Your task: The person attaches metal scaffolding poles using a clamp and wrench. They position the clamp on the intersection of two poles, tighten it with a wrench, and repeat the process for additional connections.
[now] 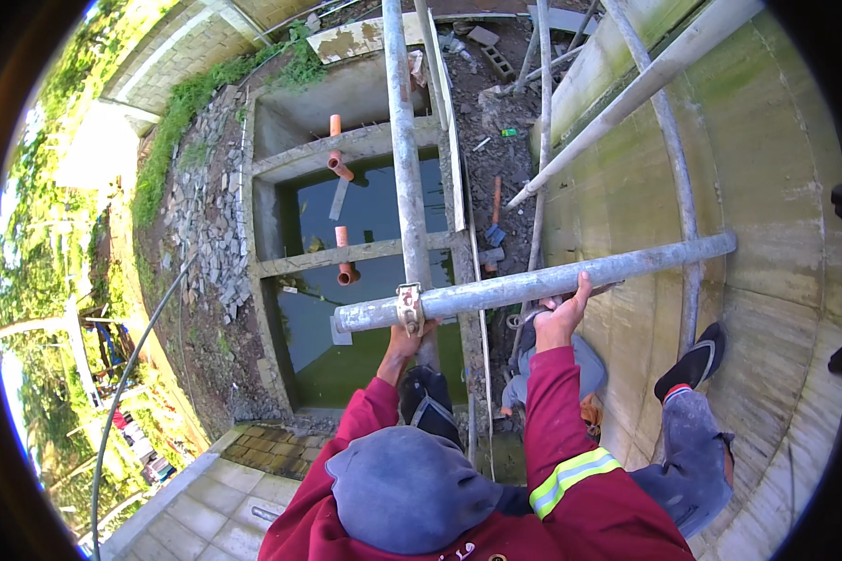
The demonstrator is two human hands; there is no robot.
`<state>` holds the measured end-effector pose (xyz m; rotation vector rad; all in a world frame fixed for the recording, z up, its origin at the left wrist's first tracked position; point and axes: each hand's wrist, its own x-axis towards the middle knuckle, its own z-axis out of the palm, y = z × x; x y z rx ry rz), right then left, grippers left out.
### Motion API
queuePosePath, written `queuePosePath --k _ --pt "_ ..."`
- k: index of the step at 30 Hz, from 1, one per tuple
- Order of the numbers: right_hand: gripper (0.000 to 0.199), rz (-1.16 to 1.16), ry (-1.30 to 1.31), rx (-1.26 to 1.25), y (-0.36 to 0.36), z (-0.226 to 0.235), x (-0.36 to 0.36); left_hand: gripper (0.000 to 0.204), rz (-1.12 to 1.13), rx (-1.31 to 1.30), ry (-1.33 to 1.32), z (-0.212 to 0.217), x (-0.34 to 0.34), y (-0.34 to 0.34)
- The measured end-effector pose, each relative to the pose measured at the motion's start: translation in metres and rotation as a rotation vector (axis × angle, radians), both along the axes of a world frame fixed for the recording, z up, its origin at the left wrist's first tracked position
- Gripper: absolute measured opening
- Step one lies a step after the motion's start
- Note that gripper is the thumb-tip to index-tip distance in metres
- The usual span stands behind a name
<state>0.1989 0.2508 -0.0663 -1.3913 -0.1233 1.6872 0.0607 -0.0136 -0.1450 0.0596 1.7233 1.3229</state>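
Observation:
A grey metal scaffold tube (533, 280) lies crosswise in front of me, over a long scaffold tube (405, 150) running away from me. A rusty scaffold clamp (409, 309) sits where they cross. My left hand (402, 348) is closed just under the clamp, some of its fingers hidden behind the metal. Farther right, my right hand (559, 323) supports the crosswise tube from below, with one finger up along its near side and the rest partly hidden. Both arms wear maroon sleeves, the right one with a reflective band (573, 479).
Below lies a concrete tank (355, 251) of green water with orange pipes (343, 254). Another person (585, 365) in grey is beneath my right arm. A tall stained wall (776, 187) and slanting poles (660, 103) stand right. My dark shoes (690, 360) are on either side.

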Motion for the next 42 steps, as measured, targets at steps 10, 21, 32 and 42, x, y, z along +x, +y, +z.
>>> queuePosePath --k 10,21,32,42 --pt "0.037 0.015 -0.026 0.008 0.002 -0.005 -0.006 0.062 0.004 0.186 -0.35 -0.016 -0.02 -0.028" --pt "0.041 0.052 -0.017 -0.032 0.013 0.003 0.011 0.033 0.409 0.736 -1.036 -0.092 -0.049 0.004" --pt "0.042 0.078 0.032 -0.1 0.02 -0.016 0.039 0.046 -0.008 0.863 -1.086 -0.105 -0.029 0.03" --pt "0.037 0.116 -0.014 -0.069 0.011 0.006 0.02 0.033 -0.184 0.916 -1.126 -0.118 -0.041 0.039"
